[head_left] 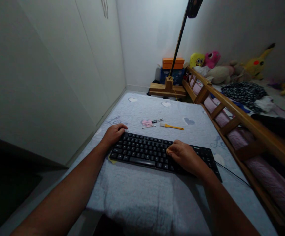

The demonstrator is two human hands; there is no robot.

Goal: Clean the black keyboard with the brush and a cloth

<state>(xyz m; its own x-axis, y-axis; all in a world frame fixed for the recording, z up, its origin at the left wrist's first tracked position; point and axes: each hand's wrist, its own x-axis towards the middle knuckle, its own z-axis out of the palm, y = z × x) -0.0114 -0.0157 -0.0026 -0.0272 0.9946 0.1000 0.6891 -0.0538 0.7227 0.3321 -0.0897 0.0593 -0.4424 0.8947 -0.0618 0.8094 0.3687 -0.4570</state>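
A black computer keyboard [137, 147] lies on a pale blue, heart-patterned cover. My left hand [114, 133] grips its far left corner, with fingers curled over the edge. Over the right part of the keys, my right hand [183, 153] is closed on a small orange-tan piece [169, 151]. Only a bit of that piece shows at the fingertips, so its kind is unclear. Beyond the keyboard lie a brush with a yellow handle [173, 126], several cotton swabs [148, 126] and a small dark-handled tool [155, 121].
The keyboard's cable [233, 173] runs off to the right. A wooden bed rail [227, 113] borders the right side, with plush toys [218, 73] behind it. White cabinet doors [88, 65] stand at left. A lamp pole on a wooden base [168, 87] stands at the back.
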